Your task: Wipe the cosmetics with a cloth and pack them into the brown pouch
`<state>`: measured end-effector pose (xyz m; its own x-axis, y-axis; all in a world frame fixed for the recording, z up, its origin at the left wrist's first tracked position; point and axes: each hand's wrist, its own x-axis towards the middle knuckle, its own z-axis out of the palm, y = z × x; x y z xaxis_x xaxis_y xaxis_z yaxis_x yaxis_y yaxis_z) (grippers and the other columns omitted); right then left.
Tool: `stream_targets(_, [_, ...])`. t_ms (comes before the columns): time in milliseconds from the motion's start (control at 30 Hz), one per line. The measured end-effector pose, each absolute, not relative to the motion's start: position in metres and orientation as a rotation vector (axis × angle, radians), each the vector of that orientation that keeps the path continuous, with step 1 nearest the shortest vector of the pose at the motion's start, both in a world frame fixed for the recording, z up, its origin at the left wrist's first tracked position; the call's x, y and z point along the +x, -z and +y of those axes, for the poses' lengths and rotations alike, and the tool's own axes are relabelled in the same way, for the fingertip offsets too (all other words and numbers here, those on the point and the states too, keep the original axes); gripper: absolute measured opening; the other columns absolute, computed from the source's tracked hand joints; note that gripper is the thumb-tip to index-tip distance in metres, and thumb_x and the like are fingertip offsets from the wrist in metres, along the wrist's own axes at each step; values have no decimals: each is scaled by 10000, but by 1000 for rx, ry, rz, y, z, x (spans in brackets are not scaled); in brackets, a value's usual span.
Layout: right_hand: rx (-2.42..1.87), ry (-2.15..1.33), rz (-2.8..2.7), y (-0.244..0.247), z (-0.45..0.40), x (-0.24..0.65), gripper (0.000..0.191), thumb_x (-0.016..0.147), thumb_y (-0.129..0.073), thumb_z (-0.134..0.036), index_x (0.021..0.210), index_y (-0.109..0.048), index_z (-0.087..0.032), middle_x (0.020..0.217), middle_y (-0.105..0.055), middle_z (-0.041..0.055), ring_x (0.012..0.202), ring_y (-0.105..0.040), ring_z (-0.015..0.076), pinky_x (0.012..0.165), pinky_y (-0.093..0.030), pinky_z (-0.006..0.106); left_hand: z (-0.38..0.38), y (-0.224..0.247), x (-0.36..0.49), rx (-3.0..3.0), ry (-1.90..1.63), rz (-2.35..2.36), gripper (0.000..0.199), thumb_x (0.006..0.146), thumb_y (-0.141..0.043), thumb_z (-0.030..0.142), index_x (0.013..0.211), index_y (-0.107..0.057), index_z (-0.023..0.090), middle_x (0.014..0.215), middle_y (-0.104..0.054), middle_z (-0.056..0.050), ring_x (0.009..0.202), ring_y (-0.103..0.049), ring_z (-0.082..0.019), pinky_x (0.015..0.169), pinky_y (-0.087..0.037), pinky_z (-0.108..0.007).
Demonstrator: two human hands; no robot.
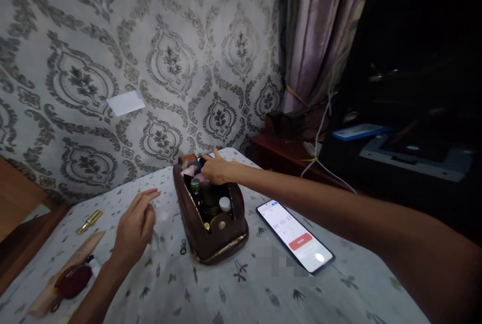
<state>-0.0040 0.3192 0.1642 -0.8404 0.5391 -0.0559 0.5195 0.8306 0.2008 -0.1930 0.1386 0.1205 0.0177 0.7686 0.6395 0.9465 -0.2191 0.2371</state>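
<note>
A dark brown pouch bag (189, 218) with a gold zipper stands unzipped on the cloth-covered surface. Inside it I see a green-capped bottle (195, 186), a white-capped container (225, 205) and some pink and dark blue items. My right hand (217, 169) reaches into the far end of the bag. Its thumb sticks up, while the other fingers are mostly hidden, so its grip does not show. My left hand (136, 223) hovers left of the bag, fingers stretched out and holding nothing.
A phone (295, 237) showing a running timer lies right of the bag. On the left are a gold tube (89, 222), a beige flat strip (88, 246) and a dark red round item (75, 281). A patterned wall (173, 63) rises behind; white cables (320, 133) hang at right.
</note>
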Motion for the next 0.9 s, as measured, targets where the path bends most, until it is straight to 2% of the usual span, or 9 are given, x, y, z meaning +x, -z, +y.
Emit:
stream_targets(167, [819, -235, 2955, -161, 319, -4, 407, 804, -515, -61, 1160, -646, -207, 1144, -685, 136, 1249, -466, 325, 968, -365, 540, 120, -103, -210, -2017, 1015, -1914, 292, 907, -364, 263, 1074, -595, 200, 1158, -653, -101, 1121, -605, -242, 947, -481, -384])
stream_targets(367, [929, -27, 2891, -160, 325, -12, 339, 861, -521, -198, 1175, -649, -214, 1130, -689, 141, 1079, -616, 315, 914, -425, 468, 99, -75, -229, -1985, 1032, -2041, 302, 903, -372, 294, 1064, -613, 207, 1140, -677, -98, 1078, -629, -247, 912, -500, -399])
stream_targets(433, [926, -16, 2884, -162, 326, -13, 329, 878, -513, -239, 1177, -648, -224, 1132, -690, 134, 1081, -620, 312, 913, -434, 460, 94, -67, -235, -1967, 1047, -2073, 295, 902, -377, 303, 1043, -618, 210, 1116, -687, -91, 1049, -641, -243, 877, -511, -381])
stream_targets(533, [933, -11, 2865, -166, 324, -11, 349, 831, -569, -203, 1171, -643, -197, 1175, -672, 136, 1132, -597, 311, 929, -440, 443, 92, -65, -237, -1954, 1100, -2097, 293, 903, -375, 308, 1028, -619, 203, 1086, -692, -85, 1023, -646, -237, 857, -511, -359])
stream_targets(633, [950, -4, 2843, -170, 321, -10, 385, 790, -610, -163, 1174, -631, -157, 1196, -661, 145, 1153, -590, 304, 916, -461, 396, 103, -82, -229, -1987, 1155, -2058, 304, 910, -372, 302, 1061, -606, 182, 1050, -684, -81, 984, -646, -223, 842, -502, -336])
stream_targets(733, [971, 6, 2834, -172, 319, -11, 381, 835, -593, -225, 1207, -605, -147, 1191, -663, 157, 1143, -601, 302, 905, -471, 388, 126, -115, -210, -2065, 1155, -1933, 329, 925, -348, 274, 1114, -591, 159, 1035, -654, -83, 968, -627, -208, 842, -487, -314])
stream_targets(900, [969, 31, 2845, -174, 316, -12, 421, 934, -475, -353, 1319, -521, -189, 1275, -620, 161, 1192, -572, 313, 947, -453, 456, 182, -172, -177, -2092, 763, -1848, 389, 942, -300, 262, 1143, -622, 181, 1002, -578, -86, 955, -604, -218, 862, -475, -328])
